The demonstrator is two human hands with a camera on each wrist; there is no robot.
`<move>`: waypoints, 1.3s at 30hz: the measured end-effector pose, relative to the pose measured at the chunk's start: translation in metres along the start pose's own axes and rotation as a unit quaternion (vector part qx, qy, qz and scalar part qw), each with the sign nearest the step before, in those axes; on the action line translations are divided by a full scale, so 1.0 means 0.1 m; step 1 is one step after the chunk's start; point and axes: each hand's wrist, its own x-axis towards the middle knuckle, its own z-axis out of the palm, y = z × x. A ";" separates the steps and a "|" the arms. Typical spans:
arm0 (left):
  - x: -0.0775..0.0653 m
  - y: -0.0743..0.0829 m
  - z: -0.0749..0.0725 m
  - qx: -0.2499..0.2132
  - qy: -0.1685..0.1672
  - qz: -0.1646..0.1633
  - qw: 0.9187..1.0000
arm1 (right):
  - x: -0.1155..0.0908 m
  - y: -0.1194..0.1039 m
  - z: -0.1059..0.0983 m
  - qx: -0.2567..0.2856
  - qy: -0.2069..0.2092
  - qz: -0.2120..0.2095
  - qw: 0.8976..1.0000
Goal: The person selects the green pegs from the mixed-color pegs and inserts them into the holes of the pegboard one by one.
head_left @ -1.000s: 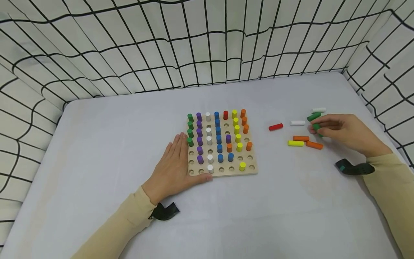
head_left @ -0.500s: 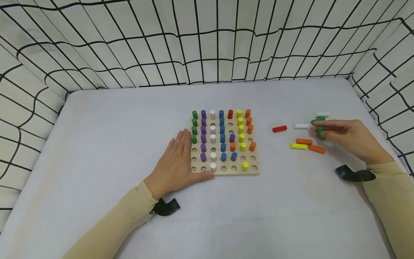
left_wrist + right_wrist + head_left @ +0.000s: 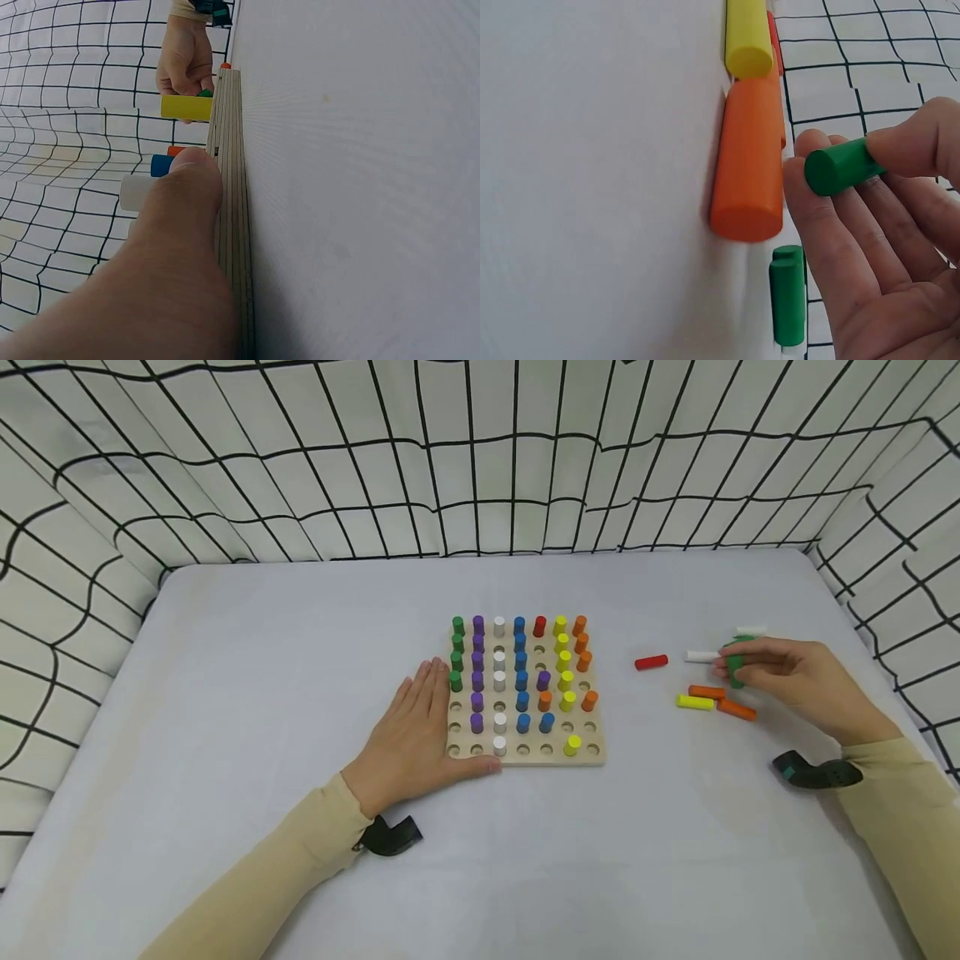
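Observation:
A square wooden pegboard (image 3: 555, 758) stands in the middle of the table, filled with rows of coloured pegs and some bare holes. My left hand (image 3: 408, 747) lies with straight fingers along its left edge, and the thumb (image 3: 193, 180) rests along the front edge. To the right, my right hand (image 3: 798, 681) pinches a green peg (image 3: 840, 166) between thumb and fingers, over the loose pegs. Two more green pegs (image 3: 787, 300) lie beyond that hand in the right wrist view, mostly hidden by its fingers in the head view.
Loose on the table near the right hand are a red peg (image 3: 651, 662), a white peg (image 3: 701, 657), a yellow peg (image 3: 694, 702) and two orange pegs (image 3: 737, 710). Another white peg (image 3: 751, 631) lies farther back. A black wire grid (image 3: 480, 510) borders the white table.
The head view has shifted slightly, moving the board and pegs right in it. My right hand has moved a little left against the loose pegs with the green peg; the left hand stays against the board.

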 end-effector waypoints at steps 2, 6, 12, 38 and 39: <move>-0.01 -0.01 0.00 0.001 -0.002 -0.001 1.000 | 0.00 -0.04 0.02 -0.006 -0.002 0.005 1.000; -0.01 -0.02 0.00 -0.001 -0.008 0.002 1.000 | -0.01 -0.14 0.04 -0.021 -0.006 0.003 1.000; -0.02 -0.02 -0.01 0.000 -0.004 -0.001 1.000 | 0.01 -0.35 0.09 -0.023 -0.020 -0.019 0.999; -0.01 -0.02 -0.02 -0.003 0.001 0.007 1.000 | 0.20 -1.15 0.30 -0.039 -0.047 -0.079 0.995; -0.02 -0.03 -0.02 -0.002 0.000 0.006 1.000 | 0.22 -1.19 0.32 -0.034 -0.050 -0.085 0.995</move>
